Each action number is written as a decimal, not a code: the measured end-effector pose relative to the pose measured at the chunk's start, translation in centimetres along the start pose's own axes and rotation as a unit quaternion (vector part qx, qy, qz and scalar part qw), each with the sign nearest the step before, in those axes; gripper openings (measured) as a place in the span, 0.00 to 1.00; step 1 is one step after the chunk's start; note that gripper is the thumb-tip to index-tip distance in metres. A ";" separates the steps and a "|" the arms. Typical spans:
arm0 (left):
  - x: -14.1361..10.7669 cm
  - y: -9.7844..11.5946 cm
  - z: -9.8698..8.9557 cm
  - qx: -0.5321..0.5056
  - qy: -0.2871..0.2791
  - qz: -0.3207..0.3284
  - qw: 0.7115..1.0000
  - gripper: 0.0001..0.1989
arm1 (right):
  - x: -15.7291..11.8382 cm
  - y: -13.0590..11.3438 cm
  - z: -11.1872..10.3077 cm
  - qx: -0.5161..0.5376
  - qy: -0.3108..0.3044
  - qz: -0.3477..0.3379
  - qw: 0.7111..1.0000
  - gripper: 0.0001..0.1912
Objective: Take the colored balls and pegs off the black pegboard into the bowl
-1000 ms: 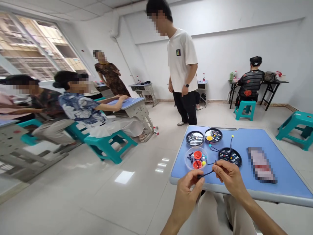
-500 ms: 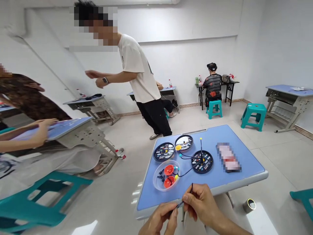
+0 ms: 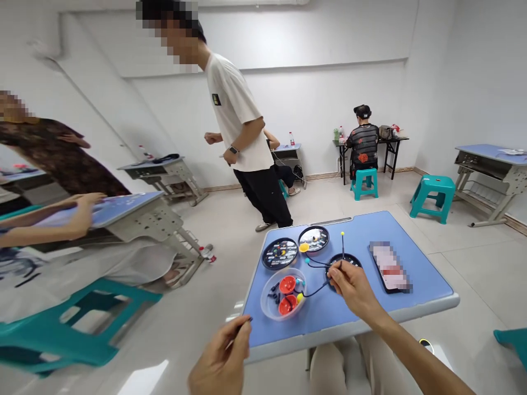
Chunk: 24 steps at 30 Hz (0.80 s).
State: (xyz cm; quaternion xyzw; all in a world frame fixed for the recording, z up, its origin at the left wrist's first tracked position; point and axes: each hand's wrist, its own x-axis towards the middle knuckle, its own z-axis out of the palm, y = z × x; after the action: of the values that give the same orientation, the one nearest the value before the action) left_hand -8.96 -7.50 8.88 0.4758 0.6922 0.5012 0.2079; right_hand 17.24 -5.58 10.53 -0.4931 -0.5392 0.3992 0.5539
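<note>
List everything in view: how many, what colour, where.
Student desk: one, blue, front.
Round dishes: three, black, on desk.
Plastic bowl: one, clear, desk's left.
Red cups: two, red, inside bowl.
Yellow piece: one, yellow, by back dish.
Thin stems: several, black, at right dish.
Smartphone: one, black, desk's right.
Plastic stools: 5+, teal, on floor.
Other desks: several, blue, around room.
Folding table: one, black, back right.
Bottles: several, mixed, background.
People: 5+, varied clothing, around room.
Left hand: one, bare, desk's left, pinching dark piece.
Right hand: one, bare, over right dish.
</note>
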 end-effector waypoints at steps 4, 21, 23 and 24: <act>1.8 -0.1 3.9 -0.002 -0.007 0.017 1.000 0.22 | 3.4 -0.9 2.8 -0.142 -0.081 -0.048 0.985 0.11; 3.5 -2.4 7.1 0.105 -0.075 0.153 0.980 0.14 | 8.1 0.6 7.9 -0.526 -0.253 -0.031 0.812 0.06; 3.6 -2.4 7.1 0.097 -0.076 0.154 0.980 0.13 | 7.9 0.9 8.3 -0.529 -0.251 -0.026 0.811 0.05; 3.7 -2.4 7.1 0.094 -0.077 0.154 0.980 0.13 | 7.9 1.0 8.5 -0.529 -0.250 -0.025 0.811 0.05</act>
State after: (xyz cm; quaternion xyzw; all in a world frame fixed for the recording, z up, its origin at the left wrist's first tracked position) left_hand -6.32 -0.93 4.53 0.6317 0.6364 0.4215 0.1352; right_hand 9.73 3.23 10.62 -0.5796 -0.7988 0.1482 0.0635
